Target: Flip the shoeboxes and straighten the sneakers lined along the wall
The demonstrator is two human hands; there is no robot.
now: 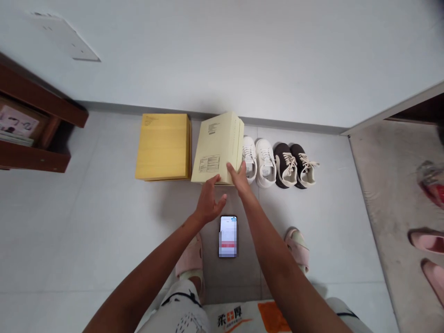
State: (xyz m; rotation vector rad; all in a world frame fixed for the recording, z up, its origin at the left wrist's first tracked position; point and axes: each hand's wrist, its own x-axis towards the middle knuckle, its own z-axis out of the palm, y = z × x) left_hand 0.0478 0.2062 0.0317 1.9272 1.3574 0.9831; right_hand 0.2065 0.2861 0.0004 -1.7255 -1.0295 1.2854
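A cream shoebox (213, 143) with printed labels on its upper face stands on the floor by the wall, slightly tilted. My right hand (239, 179) holds its near right corner, thumb on the upper face and fingers along the lidded side. At the box's near edge is my left hand (209, 202), its thumb spread apart and fingertips at or close to the cardboard; whether they press on it is hard to see. Directly left of the cream box sits a yellow shoebox (163, 145). White sneakers (266, 162) stand right beside the cream box, one partly hidden behind it.
Dark brown sneakers (287, 164) with cream laces stand right of the white pair. A lit phone (228, 236) lies between my slippered feet. A brown wooden shelf (38, 120) is at the left, and pink slippers (428, 242) lie at the right edge.
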